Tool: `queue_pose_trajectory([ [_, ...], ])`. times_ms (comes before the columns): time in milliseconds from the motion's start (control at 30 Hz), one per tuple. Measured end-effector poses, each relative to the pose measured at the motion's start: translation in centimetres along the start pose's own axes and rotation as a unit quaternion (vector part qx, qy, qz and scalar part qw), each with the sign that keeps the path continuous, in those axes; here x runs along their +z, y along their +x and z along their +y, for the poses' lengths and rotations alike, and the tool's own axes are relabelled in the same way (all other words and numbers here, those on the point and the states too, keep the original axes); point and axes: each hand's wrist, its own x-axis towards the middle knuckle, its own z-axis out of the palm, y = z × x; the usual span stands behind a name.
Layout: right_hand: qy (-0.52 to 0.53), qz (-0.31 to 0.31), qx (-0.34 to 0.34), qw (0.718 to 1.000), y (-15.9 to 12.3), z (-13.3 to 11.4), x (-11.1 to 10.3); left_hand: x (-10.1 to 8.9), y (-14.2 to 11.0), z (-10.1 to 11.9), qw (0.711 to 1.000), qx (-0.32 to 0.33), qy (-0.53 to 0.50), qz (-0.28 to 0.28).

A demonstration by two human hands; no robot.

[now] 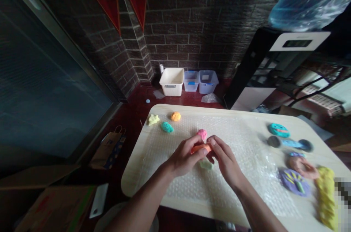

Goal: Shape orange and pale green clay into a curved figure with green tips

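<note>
Orange, soft-looking modelling clay in a narrow elongated piece [199, 148] sits between both hands, lifted above a clear sheet of bubble wrap [175, 186] on a pale wood-grained table [128, 182]. Handling it well probably calls for light, even pressure: material this soft would likely take fingerprints, thin out or tear if one end were pinched hard. Steadying the body of the piece with one hand while the other works its end in small presses seems the safest way, with a slight turn between presses so that the shape stays even. Keeping it clear of its neighbours would help stop the colours from mixing.

The left hand [181, 157] grasps the clay's left and middle portion, its index finger along the far side and its thumb across the near side. The right hand [226, 158] closes thumb and fingertips around the right end; exactly how firmly it presses cannot be told. The orange piece therefore lies crosswise between the two sets of fingers, partly covered by the left thumb. Just beyond the hands is a bumpy pink lump [202, 134], while a flat, pale green piece [206, 165] shows below them, nearer the person.
</note>
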Motion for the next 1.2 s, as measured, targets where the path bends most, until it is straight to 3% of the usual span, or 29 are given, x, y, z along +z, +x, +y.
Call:
queue_pose_trajectory([
  [167,0.000,-0.046,-0.022,0.999,0.0,-0.7,-0.6,-0.1,0.3,-0.1,0.999,-0.017,-0.046,0.014],
  [400,0.004,-0.064,0.006,0.998,0.2,-1.3,-0.7,-0.7,0.2,-0.3,1.000,0.003,0.005,0.003],
  [567,0.033,-0.024,0.010,0.999,0.7,-0.4,-1.5,-0.6,0.4,-0.8,0.999,0.032,-0.030,0.019],
  [767,0.021,0.024,-0.027,0.999,1.1,-0.2,-2.1,-0.4,1.1,-1.5,0.994,0.048,0.050,0.087],
  [1000,-0.006,-0.013,-0.001,1.000,1.1,-0.4,-2.9,-0.6,1.0,-1.4,0.999,0.024,0.004,0.045],
  [1200,0.042,-0.040,0.022,0.998,1.2,0.2,-3.0,-0.8,0.8,-1.2,0.998,-0.052,-0.034,0.028],
])
